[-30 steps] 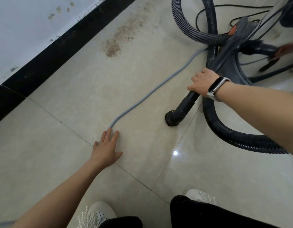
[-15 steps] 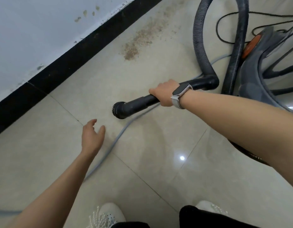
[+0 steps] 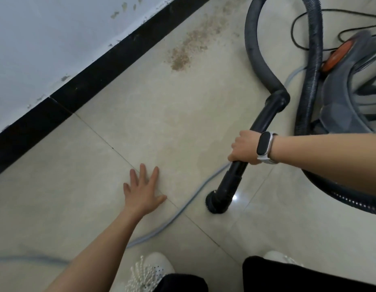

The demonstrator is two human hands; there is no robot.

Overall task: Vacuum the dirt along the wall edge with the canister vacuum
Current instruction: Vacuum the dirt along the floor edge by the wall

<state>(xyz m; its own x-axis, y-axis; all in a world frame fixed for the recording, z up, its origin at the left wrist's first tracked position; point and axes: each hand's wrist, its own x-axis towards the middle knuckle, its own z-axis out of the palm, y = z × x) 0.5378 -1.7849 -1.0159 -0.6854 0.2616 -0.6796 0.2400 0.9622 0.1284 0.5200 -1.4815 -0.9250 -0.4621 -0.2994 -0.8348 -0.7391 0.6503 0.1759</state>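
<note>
Holding the vacuum wand above a tiled floor, dirt near the wall

Looking down from head height, the view takes in a floor point(image 3: 140, 114) of large, glossy, pale beige tiles with thin dark grout lines. A black skirting board point(image 3: 94, 74) runs diagonally along the base of a white wall point(image 3: 45, 39) marked with small scuffs. A patch of brown dirt point(image 3: 189, 49) lies on the tile near the skirting board, toward the top of the view.

The right hand point(image 3: 244, 147), with a dark band point(image 3: 264, 144) on its wrist, grips a black vacuum wand point(image 3: 235, 173). The wand's round nozzle point(image 3: 216, 202) points down close to the floor, well apart from the dirt. A ribbed black hose point(image 3: 256, 49) loops from the wand back to the grey canister vacuum point(image 3: 338, 102), which has an orange part and sits at the right edge, blurred.

The left hand point(image 3: 142, 192) is spread with straight fingers, palm down, low over the tile, holding nothing. A thin grey cord point(image 3: 182, 209) snakes across the floor just beside it. 2 white shoes point(image 3: 153, 268) show at the bottom edge.
</note>
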